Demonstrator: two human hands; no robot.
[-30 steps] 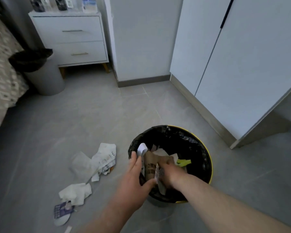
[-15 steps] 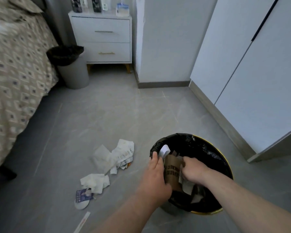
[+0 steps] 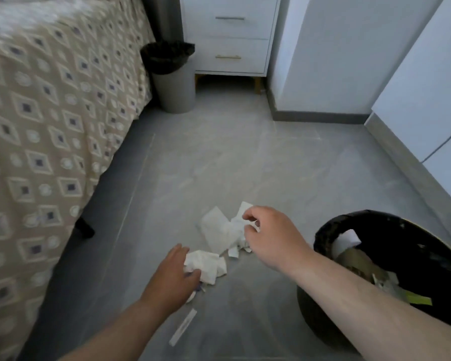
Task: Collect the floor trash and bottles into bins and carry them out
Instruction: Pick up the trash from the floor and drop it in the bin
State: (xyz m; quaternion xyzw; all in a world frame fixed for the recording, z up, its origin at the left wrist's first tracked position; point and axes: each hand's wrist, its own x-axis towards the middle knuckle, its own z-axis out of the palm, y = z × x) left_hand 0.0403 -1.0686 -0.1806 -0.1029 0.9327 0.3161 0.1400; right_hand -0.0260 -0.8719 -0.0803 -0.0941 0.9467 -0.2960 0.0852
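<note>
Loose trash lies on the grey floor: a crumpled white tissue (image 3: 206, 264), a pile of white paper and wrappers (image 3: 223, 230), and a thin paper strip (image 3: 183, 326). My left hand (image 3: 172, 274) touches the tissue's left edge with fingers fairly straight. My right hand (image 3: 270, 235) is over the right side of the paper pile with fingers curled; whether it pinches the paper is unclear. A black-lined bin (image 3: 323, 235) stands at the lower right under my right forearm, holding brown and white paper.
A second grey bin with a black liner (image 3: 175, 92) stands by the white nightstand (image 3: 229, 37). The bed with a patterned cover (image 3: 50, 126) fills the left side. White wardrobe doors (image 3: 427, 100) line the right.
Both hands have left the black-lined bin and moved left to the trash on the floor. The view has swung left, so the bin now sits at the right edge.
</note>
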